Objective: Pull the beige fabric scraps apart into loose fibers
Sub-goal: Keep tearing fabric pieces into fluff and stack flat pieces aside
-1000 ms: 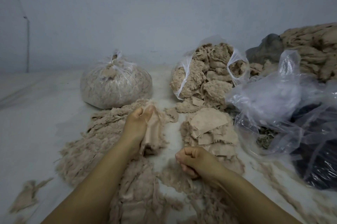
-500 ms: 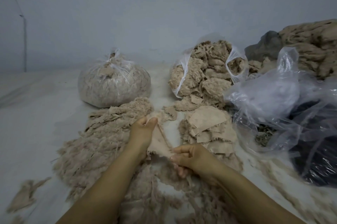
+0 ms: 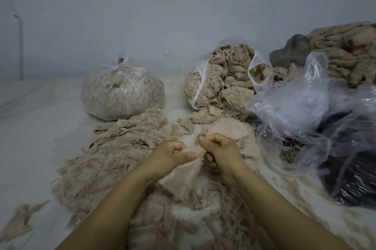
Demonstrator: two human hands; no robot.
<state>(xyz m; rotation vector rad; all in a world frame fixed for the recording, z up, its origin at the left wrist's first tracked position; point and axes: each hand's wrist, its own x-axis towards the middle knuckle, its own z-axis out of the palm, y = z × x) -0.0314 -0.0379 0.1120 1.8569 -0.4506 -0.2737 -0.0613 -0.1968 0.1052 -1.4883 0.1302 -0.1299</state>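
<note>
- Centrally, left hand [image 3: 173, 155] and right hand [image 3: 220, 151] pinching one beige fabric scrap [image 3: 181, 176], fingers curled.
- Just right of loose fiber pile [image 3: 114, 156].
- Behind pile, tied plastic bag [image 3: 122, 95].

We've got a pale floor [image 3: 40, 123] here: big fluffy fiber heap [image 3: 114, 154], stack of flat scraps [image 3: 232, 135], a tied bag [image 3: 122, 95], an open bag [image 3: 225, 84], crumpled plastic [image 3: 301, 111].

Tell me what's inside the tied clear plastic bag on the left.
The tied clear plastic bag is packed with beige shredded fibers pressed against its walls, with a tuft poking out at the knot. Whatever fills its core and underside is hidden.
</note>
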